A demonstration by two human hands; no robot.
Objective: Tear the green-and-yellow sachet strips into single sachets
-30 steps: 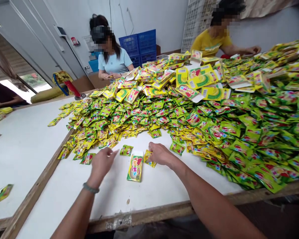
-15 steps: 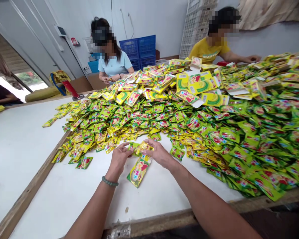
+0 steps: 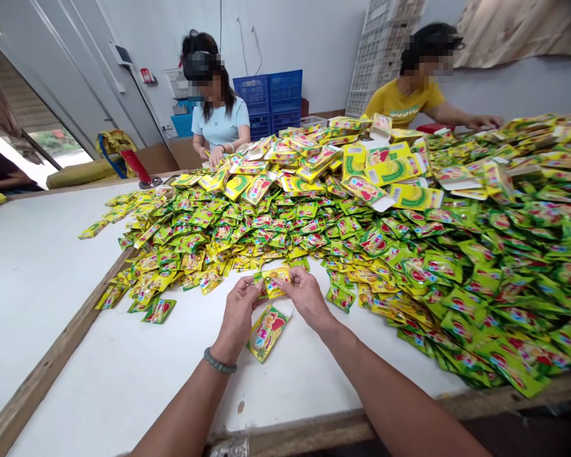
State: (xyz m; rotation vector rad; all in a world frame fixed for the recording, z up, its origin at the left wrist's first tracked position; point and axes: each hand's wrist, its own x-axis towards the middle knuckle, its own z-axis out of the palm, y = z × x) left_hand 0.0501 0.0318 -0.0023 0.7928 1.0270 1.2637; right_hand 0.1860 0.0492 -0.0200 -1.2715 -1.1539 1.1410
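Note:
My left hand (image 3: 240, 308) pinches the left end of a small stack of candy packets (image 3: 272, 282), a yellow one in front with green showing at its left edge. At the other end, my right hand (image 3: 308, 297) grips the same packets with thumb and fingers. They are held just above the white tabletop. Below them lies a green and yellow printed carton (image 3: 268, 333), tilted on the table and touched by neither hand. How many packets are in the stack I cannot tell.
A large heap of green and yellow packets (image 3: 409, 266) spreads beyond my hands and to the right, with small cartons (image 3: 385, 168) on top. A wooden strip (image 3: 71, 330) crosses the table at left. Two co-workers (image 3: 221, 120) sit across the heap.
The green and yellow packets, fanned apart before, now overlap in one stack between my hands. My left hand has come slightly right. The carton lies nearly as before.

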